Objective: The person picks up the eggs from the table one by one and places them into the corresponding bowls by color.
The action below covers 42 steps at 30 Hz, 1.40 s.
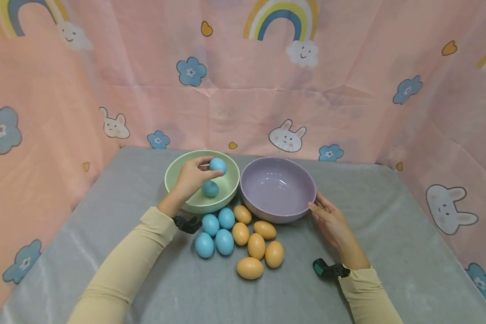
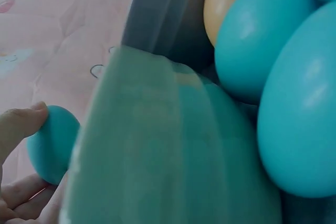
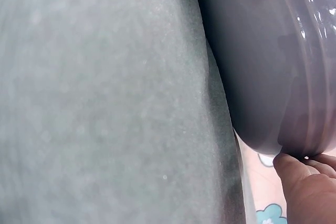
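My left hand [image 1: 192, 177] pinches a blue egg [image 1: 218, 166] between thumb and fingers, over the light green bowl [image 1: 172, 177]. A second blue egg [image 1: 210, 188] lies inside that bowl. In the left wrist view, the held egg [image 2: 53, 145] shows beyond the green bowl's wall [image 2: 131, 145]. My right hand [image 1: 331, 220] touches the right side of the purple bowl [image 1: 277, 189] with thumb and fairly straight fingers. The right wrist view shows these fingertips [image 3: 287, 165] against the purple bowl's outer wall [image 3: 257, 72]. No eggs show in the purple bowl.
In front of the bowls, several blue eggs [image 1: 224, 242] lie in a group on the grey-covered table [image 1: 389, 225]. Several orange eggs [image 1: 256, 246] lie right beside them. A pink printed cloth [image 1: 235, 108] hangs around the table's back and sides.
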### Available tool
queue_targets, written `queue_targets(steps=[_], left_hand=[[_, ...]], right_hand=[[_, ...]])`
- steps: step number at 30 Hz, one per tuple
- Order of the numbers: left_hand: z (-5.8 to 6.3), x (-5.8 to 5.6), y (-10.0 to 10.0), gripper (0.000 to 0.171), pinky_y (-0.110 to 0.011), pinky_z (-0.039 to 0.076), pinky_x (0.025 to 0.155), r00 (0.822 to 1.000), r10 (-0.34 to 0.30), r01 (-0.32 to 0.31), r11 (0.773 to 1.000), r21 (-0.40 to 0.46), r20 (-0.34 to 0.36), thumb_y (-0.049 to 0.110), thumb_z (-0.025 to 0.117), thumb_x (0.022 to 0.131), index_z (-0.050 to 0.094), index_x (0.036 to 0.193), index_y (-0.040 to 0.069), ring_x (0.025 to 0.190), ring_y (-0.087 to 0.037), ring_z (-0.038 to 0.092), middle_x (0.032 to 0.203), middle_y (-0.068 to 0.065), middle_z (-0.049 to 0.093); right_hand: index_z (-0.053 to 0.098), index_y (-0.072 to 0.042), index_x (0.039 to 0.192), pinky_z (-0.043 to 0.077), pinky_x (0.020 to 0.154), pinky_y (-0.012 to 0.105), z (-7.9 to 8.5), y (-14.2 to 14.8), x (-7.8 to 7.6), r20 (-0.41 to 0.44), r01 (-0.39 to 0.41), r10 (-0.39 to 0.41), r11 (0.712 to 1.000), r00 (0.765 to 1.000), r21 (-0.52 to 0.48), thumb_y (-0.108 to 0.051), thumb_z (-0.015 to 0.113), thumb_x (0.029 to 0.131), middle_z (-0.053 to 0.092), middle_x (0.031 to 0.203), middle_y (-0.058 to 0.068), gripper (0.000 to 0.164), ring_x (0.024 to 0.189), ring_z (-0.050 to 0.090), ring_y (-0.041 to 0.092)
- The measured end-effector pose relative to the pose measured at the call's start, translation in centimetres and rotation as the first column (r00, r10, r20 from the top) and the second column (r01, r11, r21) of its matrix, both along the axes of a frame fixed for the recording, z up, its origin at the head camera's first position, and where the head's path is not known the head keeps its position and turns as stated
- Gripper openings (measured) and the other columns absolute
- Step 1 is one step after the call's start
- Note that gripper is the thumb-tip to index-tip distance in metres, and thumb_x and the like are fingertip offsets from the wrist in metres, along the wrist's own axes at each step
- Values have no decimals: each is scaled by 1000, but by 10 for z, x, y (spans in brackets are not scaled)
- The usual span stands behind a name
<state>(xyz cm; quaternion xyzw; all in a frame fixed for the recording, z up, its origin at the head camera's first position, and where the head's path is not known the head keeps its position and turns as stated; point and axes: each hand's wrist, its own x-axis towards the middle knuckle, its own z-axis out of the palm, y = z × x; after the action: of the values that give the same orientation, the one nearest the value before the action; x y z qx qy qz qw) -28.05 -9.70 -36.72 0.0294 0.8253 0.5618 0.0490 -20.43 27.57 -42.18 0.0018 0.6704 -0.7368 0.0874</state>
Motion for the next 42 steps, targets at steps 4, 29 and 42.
queue_targets(steps=[4, 29, 42], left_hand=[[-5, -5, 4, 69, -45, 47, 108, 1000, 19, -19, 999, -34, -1, 33, 80, 84, 53, 144, 13, 133, -28, 54, 146, -10, 55], [-23, -21, 9, 69, -46, 50, 105, 999, 42, -37, 985, -167, 22, 27, 81, 84, 52, 143, 6, 131, -31, 56, 145, -15, 55], [-25, -21, 9, 66, -47, 50, 105, 1000, 24, -19, 962, -273, 17, 27, 79, 85, 54, 140, 1, 132, -35, 54, 143, -18, 56]], right_hand=[[3, 0, 158, 15, 123, 36, -1, 0, 0, -9, -11, 11, 1000, 1000, 23, -12, 50, 104, -1, 168, 11, 72, 156, 3, 24], [3, -1, 158, 14, 124, 35, -1, 2, 1, 1, -7, 7, 1000, 1000, 16, -14, 51, 104, -2, 168, 9, 73, 156, 1, 23], [4, -3, 159, 16, 123, 35, -1, 1, 1, 10, -2, 2, 999, 1000, 37, -16, 51, 105, -1, 168, 7, 73, 156, 2, 22]])
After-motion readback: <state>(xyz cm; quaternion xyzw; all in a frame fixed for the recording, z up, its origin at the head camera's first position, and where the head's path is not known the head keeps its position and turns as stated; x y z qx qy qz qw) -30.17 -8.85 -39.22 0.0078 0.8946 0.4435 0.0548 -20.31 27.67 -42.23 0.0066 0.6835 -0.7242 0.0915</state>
